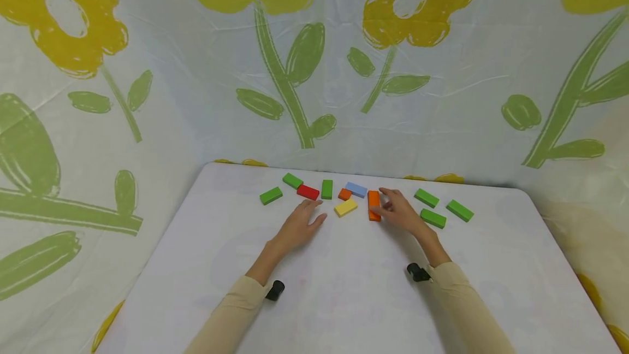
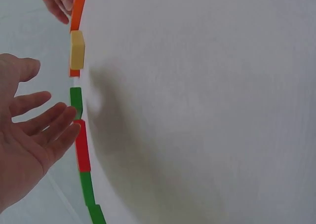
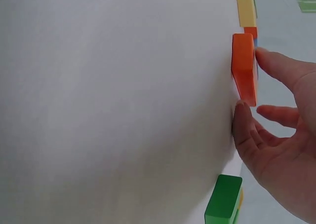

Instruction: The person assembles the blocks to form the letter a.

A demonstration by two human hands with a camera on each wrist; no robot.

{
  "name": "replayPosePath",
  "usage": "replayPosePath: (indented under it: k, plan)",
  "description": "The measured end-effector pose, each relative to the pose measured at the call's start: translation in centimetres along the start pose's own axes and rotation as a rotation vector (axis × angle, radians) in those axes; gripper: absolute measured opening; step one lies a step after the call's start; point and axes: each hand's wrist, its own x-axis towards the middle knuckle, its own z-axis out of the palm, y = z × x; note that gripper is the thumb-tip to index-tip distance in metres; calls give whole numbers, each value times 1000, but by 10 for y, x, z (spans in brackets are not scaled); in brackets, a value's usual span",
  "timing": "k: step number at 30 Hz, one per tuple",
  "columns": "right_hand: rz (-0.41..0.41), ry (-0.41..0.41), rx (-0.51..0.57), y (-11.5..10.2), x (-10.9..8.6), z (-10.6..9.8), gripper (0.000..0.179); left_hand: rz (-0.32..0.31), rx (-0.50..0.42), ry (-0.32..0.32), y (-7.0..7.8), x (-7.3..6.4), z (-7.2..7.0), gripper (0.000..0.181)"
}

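Observation:
My right hand [image 1: 400, 211] is at an orange block [image 1: 374, 205] that lies lengthwise on the table. In the right wrist view the thumb is right at one side of the orange block [image 3: 243, 56], and the loosely bent fingers [image 3: 246, 130] spread below its far end. My left hand [image 1: 296, 226] hovers with fingers relaxed and apart, holding nothing. Its fingertips are close to a red block [image 1: 308, 192] and overlap a green block [image 2: 76, 98] in the left wrist view. Between the hands lie a yellow block [image 1: 346, 208], a small orange block [image 1: 345, 194] and a blue block [image 1: 356, 189].
Green blocks lie at the left [image 1: 271, 195], beside the red one [image 1: 292, 181], and upright to the viewer [image 1: 326, 189]. Several more, such as this green block [image 1: 460, 210], lie right of my right hand. A flower-patterned cloth [image 1: 344, 141] hangs behind the white table [image 1: 334, 299].

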Motion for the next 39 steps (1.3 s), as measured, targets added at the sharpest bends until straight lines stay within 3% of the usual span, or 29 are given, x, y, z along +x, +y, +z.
replayPosePath:
  k: [6, 12, 25, 30, 39]
  plan:
    - [63, -75, -24, -2, 10, 1, 72, 35, -61, -37, 5, 1, 7, 49]
    - [64, -138, -8, -8, 11, -3, 71, 39, -143, -59, 11, 1, 13, 47]
    - [143, -36, 123, -9, 4, 4, 58, 30, -248, -80, 25, 2, 23, 45]
    - [144, -12, 142, -15, -4, 6, 48, 14, -283, -107, 29, 4, 29, 46]
    - [117, -6, 182, -20, -18, 11, 41, 1, -303, -86, 34, 9, 33, 42]
